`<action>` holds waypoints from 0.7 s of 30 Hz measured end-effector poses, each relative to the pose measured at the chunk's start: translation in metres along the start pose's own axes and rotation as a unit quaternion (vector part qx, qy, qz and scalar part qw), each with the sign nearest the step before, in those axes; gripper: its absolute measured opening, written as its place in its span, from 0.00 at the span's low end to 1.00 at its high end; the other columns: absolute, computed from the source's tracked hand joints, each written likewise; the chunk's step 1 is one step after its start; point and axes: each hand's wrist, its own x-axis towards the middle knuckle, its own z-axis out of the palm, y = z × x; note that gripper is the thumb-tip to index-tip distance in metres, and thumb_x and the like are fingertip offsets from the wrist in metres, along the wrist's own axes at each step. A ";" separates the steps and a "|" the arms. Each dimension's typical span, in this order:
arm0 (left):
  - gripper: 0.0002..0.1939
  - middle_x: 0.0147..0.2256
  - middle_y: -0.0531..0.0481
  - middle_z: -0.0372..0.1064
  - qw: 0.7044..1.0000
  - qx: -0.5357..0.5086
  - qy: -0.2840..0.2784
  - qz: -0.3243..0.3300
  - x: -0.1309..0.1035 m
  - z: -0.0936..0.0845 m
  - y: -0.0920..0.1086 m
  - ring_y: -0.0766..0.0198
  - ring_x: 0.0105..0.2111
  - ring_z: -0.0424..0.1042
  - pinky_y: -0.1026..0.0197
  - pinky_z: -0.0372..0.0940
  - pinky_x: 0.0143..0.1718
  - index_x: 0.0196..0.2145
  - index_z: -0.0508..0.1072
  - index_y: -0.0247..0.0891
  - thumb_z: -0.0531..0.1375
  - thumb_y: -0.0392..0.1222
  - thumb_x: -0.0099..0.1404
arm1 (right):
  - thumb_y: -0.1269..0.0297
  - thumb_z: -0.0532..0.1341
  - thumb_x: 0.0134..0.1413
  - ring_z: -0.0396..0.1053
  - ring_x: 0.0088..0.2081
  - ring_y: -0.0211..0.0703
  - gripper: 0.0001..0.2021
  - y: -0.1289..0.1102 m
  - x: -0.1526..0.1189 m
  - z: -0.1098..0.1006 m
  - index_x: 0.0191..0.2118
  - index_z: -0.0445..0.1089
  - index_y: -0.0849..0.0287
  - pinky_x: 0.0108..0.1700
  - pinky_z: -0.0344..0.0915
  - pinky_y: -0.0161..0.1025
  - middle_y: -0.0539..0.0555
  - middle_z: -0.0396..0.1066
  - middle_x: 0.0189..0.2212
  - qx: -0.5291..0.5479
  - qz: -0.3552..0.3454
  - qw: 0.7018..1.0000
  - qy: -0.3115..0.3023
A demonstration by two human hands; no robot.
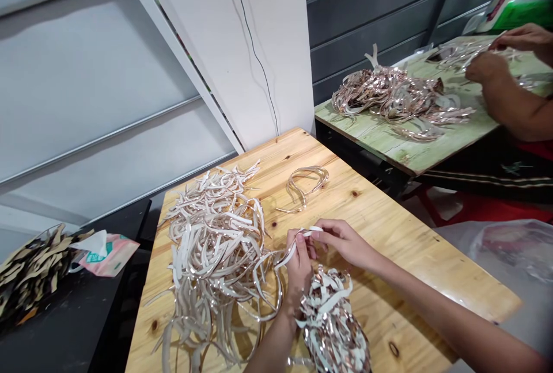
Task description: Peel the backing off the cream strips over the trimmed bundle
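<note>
My left hand point(300, 261) is closed on a thin strip, white on one face and shiny rose-gold on the other. The same strip point(306, 232) runs up to my right hand point(341, 240), whose fingers pinch its end. To the left spreads a large tangled pile of white and rose-gold strips point(216, 240) on the wooden table point(380, 229). Just below my hands lies a bundle of shiny curled pieces point(332, 321), partly behind my left wrist. Beyond my hands rests a small loop of strips point(306, 183).
Another person's hands point(488, 68) work over a green table point(415, 157) at the upper right, beside a shiny strip heap point(389, 94). At left, a black table point(90, 309) bears dark strips point(38, 269) and a tissue pack point(110, 255). A plastic bag point(510, 252) sits at right.
</note>
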 end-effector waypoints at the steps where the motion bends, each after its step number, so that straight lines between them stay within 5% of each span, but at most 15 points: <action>1: 0.23 0.23 0.53 0.66 1.000 -0.003 -0.002 -0.001 0.000 0.000 0.002 0.63 0.22 0.64 0.60 0.60 0.25 0.32 0.63 0.42 0.49 0.64 0.72 | 0.55 0.64 0.62 0.69 0.26 0.41 0.16 0.000 0.000 0.001 0.27 0.71 0.59 0.33 0.63 0.37 0.51 0.72 0.22 0.020 0.010 1.000 0.002; 8: 0.20 0.25 0.51 0.70 0.999 -0.037 -0.002 0.028 -0.006 0.001 -0.008 0.65 0.19 0.67 0.61 0.61 0.22 0.37 0.67 0.42 0.49 0.60 0.74 | 0.66 0.62 0.58 0.59 0.21 0.35 0.12 0.010 -0.004 0.017 0.24 0.68 0.60 0.29 0.60 0.34 0.45 0.59 0.17 0.223 0.091 0.969 0.044; 15: 0.14 0.30 0.50 0.67 0.982 0.019 0.055 0.179 -0.006 -0.008 -0.014 0.65 0.22 0.64 0.60 0.61 0.21 0.37 0.72 0.43 0.53 0.52 0.74 | 0.65 0.62 0.53 0.43 0.18 0.31 0.12 0.018 0.003 0.002 0.22 0.60 0.58 0.22 0.49 0.32 0.42 0.46 0.17 0.392 0.206 0.896 0.020; 18: 0.12 0.27 0.51 0.64 0.987 0.015 0.020 0.156 -0.003 -0.013 -0.009 0.63 0.21 0.62 0.58 0.60 0.22 0.38 0.72 0.47 0.52 0.50 0.74 | 0.62 0.61 0.59 0.48 0.20 0.32 0.11 0.009 0.004 -0.006 0.27 0.65 0.60 0.24 0.52 0.33 0.43 0.51 0.20 0.327 0.149 0.930 0.078; 21: 0.12 0.26 0.50 0.65 0.992 0.040 -0.027 0.120 -0.002 -0.016 -0.005 0.60 0.23 0.64 0.57 0.61 0.24 0.37 0.74 0.48 0.53 0.50 0.74 | 0.57 0.62 0.62 0.58 0.24 0.35 0.10 0.000 0.001 -0.007 0.38 0.72 0.60 0.26 0.54 0.34 0.47 0.61 0.25 0.147 0.055 0.982 0.109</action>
